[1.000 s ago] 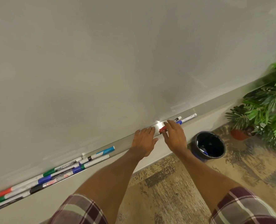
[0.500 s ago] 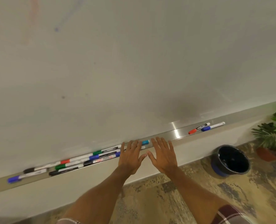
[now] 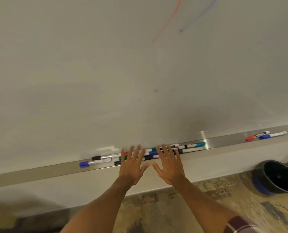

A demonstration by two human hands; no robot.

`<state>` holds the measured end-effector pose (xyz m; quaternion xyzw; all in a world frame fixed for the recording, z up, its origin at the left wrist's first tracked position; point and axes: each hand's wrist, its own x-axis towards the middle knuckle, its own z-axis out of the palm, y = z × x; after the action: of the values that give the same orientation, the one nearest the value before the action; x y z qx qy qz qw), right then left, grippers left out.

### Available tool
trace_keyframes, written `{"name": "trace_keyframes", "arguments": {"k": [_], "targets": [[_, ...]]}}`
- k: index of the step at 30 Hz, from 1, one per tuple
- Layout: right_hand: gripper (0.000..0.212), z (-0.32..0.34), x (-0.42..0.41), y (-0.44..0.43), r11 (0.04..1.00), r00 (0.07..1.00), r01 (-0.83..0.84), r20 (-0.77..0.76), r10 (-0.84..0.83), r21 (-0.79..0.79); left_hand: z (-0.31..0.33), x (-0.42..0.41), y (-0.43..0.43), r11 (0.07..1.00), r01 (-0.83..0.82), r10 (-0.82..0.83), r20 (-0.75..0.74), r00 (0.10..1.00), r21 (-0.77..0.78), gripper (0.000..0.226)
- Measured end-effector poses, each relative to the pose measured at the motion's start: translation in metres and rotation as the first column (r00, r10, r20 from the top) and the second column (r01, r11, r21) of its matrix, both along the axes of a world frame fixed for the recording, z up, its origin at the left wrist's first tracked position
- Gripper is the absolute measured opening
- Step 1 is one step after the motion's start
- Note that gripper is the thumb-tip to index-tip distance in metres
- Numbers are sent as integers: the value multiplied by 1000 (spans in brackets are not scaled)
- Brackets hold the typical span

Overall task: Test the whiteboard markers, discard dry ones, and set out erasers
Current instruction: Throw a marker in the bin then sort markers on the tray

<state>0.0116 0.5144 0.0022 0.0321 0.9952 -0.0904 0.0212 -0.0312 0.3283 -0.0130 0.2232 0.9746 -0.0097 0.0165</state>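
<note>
Several whiteboard markers lie in a group on the metal tray [image 3: 38,169] under the whiteboard [image 3: 106,73]. My left hand [image 3: 132,164] and my right hand [image 3: 169,165] are spread flat with straight fingers over the middle of the group, thumbs almost touching. A blue-capped marker [image 3: 94,162] and a black-capped marker [image 3: 104,156] lie left of my hands. A teal-capped marker [image 3: 193,145] lies to their right. Further right on the tray sit a red-capped marker [image 3: 256,136] and another blue-capped marker [image 3: 272,135], apart from the rest. No eraser is in view.
A red stroke [image 3: 168,22] and a blue stroke [image 3: 197,15] mark the upper board. A black round bin [image 3: 278,177] stands on the patterned carpet [image 3: 173,214] at the lower right, below the tray.
The view has swung left along the tray. My right hand has left the red-capped marker at the far right, and both hands now hover spread over the main group of markers.
</note>
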Motion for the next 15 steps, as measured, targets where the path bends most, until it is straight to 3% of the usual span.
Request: {"name": "trace_keyframes", "arguments": {"k": [8,15], "targets": [[73,-5,-3,-97,1000,999,-25,21,25,-4,-6,7,-99,995,-98,94,109,990,32,72],[71,-11,-7,-170,996,996,-89,-5,89,-23,-18,12,-166,985,-156,148,98,984,79,66]]}}
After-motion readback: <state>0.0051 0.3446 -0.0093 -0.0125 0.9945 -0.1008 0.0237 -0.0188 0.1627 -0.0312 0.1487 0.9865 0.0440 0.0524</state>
